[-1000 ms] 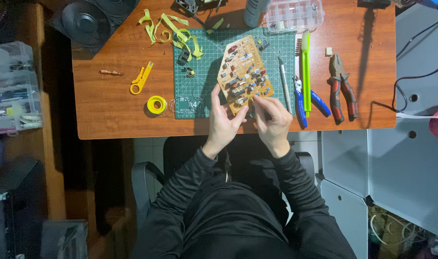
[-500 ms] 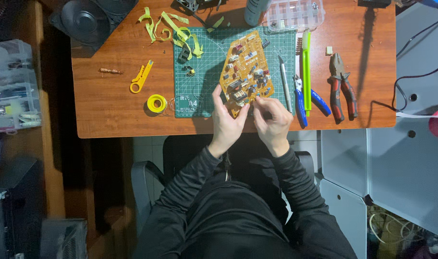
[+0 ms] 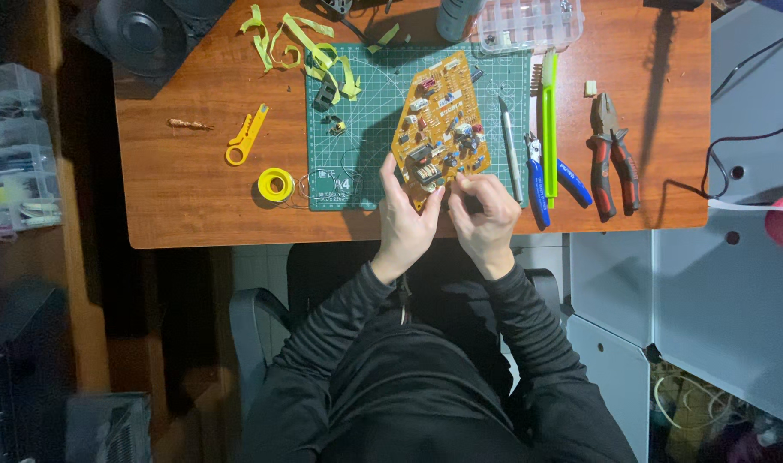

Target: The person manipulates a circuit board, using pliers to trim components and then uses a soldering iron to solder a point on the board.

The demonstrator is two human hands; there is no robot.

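A tan circuit board (image 3: 440, 130) studded with small components lies tilted on the green cutting mat (image 3: 366, 103) in the middle of the wooden counter (image 3: 186, 189), its long axis running from about 1 o'clock down to 7 o'clock. The left hand (image 3: 406, 216) has its grip clamped on the board's lower edge, thumb and fingers pinching the corner nearest the person. The right hand (image 3: 486, 219) sits just beside it at 3 o'clock, fingertips drawn together at the board's lower right edge; whether they pinch a part there is too small to tell.

At 12 o'clock from the board a clear plastic compartment box (image 3: 529, 19) rests at the counter's far edge, its cells holding tiny bits that cannot be made out. At 9 o'clock, off the counter, stacked clear storage drawers (image 3: 14, 154) hold mixed small items.

To the board's 3 o'clock lie a grey pen-shaped tool (image 3: 510, 147), blue-handled cutters (image 3: 542, 184), a green strip (image 3: 548, 120) and red-handled pliers (image 3: 613, 154). At 9 o'clock sit a yellow tape roll (image 3: 276, 183) and a yellow stripper (image 3: 246, 135); yellow-green scraps (image 3: 310, 56) lie at 11 o'clock.
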